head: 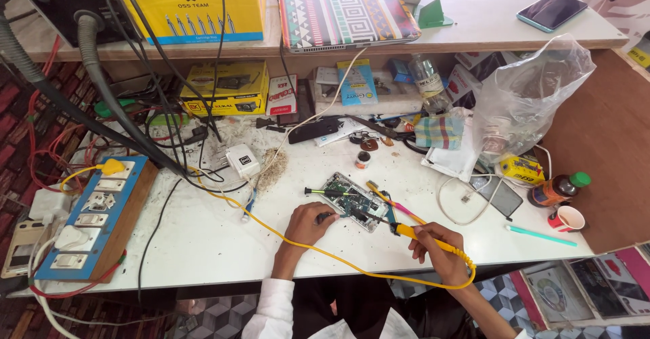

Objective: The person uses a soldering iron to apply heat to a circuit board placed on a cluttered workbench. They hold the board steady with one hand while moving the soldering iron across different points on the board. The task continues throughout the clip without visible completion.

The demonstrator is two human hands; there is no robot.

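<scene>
An opened phone (352, 202) with its green circuit board exposed lies on the white bench (203, 237). My left hand (308, 222) rests at its near left corner, fingers pinched around a small dark tool touching the board. My right hand (440, 247) grips a yellow-handled soldering iron (406, 230), whose tip points left at the board's near edge. The iron's yellow cord (298, 244) runs across the bench to the left. A black and green screwdriver (325, 192) lies along the phone's far side.
A blue switch and socket board (95, 220) sits at the left edge. White charger (242, 159), clear plastic bag (525, 98), brown bottle (558, 188), red paper cup (567, 218), dark phone (504, 195) and teal pen (542, 236) lie around. A shelf above holds a patterned laptop (345, 4) and a yellow box (196, 4).
</scene>
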